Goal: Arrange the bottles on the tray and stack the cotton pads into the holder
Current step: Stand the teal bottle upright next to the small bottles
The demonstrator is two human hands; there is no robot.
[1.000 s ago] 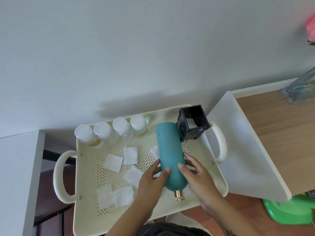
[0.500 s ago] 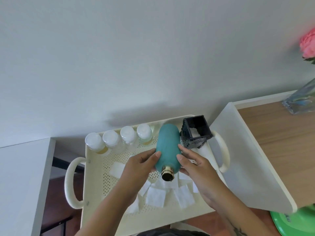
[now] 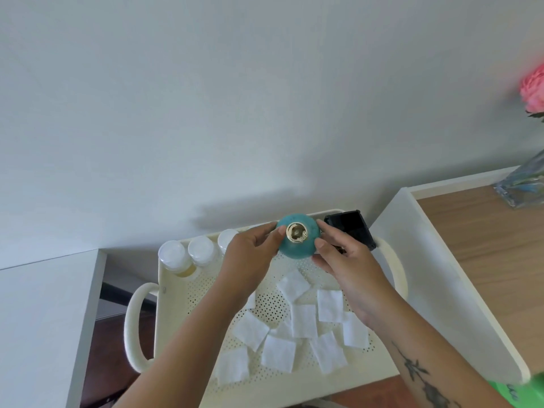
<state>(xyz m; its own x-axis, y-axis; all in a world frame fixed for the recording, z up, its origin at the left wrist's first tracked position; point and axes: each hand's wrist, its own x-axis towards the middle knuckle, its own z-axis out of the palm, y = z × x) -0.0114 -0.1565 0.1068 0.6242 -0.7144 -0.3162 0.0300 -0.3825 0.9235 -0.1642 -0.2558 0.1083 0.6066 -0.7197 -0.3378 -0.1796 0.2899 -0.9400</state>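
A teal bottle (image 3: 298,248) with a gold neck stands upright at the back of the cream perforated tray (image 3: 182,316), seen from above. My left hand (image 3: 250,260) grips its left side and my right hand (image 3: 344,260) its right side. Three small clear bottles with white caps (image 3: 200,251) line the tray's back left edge; my left hand hides whatever stands further along that row. The black cotton pad holder (image 3: 351,228) sits at the back right corner. Several white square cotton pads (image 3: 303,322) lie scattered on the tray floor.
A white shelf panel (image 3: 435,275) and wooden tabletop (image 3: 485,245) rise right of the tray. A glass vase (image 3: 524,187) with a pink flower (image 3: 534,89) stands at the far right. A white surface (image 3: 38,319) lies to the left, and the wall is behind.
The teal bottle went from lying on the tray to tilted up to standing upright at the back, both hands moving with it. The cotton pads it lay over are uncovered.
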